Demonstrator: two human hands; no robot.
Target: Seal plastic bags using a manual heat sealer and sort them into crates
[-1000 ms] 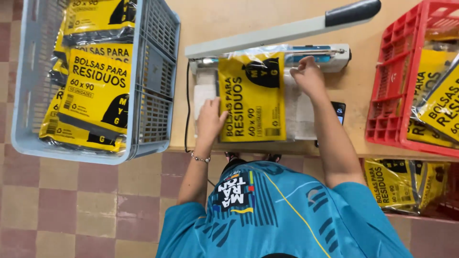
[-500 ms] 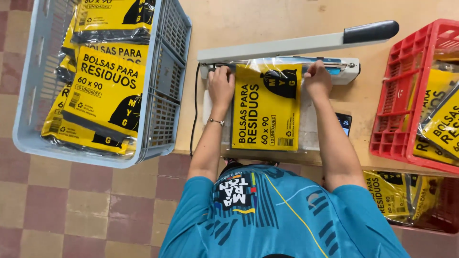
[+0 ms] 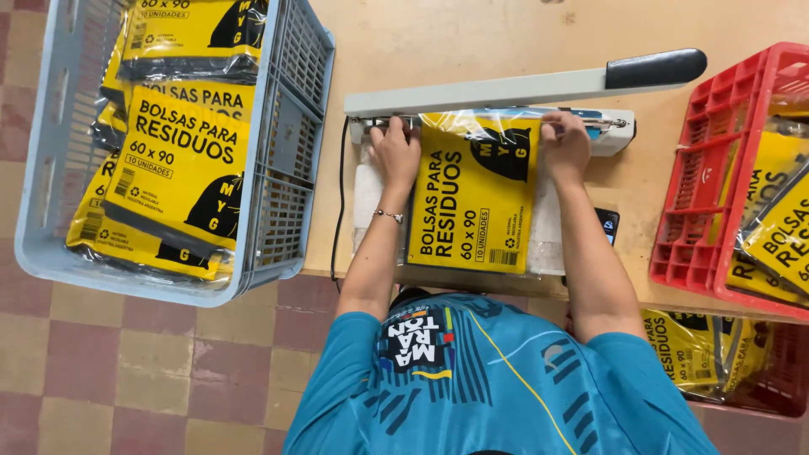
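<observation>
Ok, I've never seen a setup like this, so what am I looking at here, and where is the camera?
The one view comes from a camera on the person's head, looking straight down. The left hand and right hand press the top corners of a yellow packet of bags under a hinged sealer bar, raised, with a black handle. It all rests on a tan table. A grey crate to the left and a red crate to the right hold similar yellow packets. A small dark device lies by the right forearm; I cannot tell what it is.
</observation>
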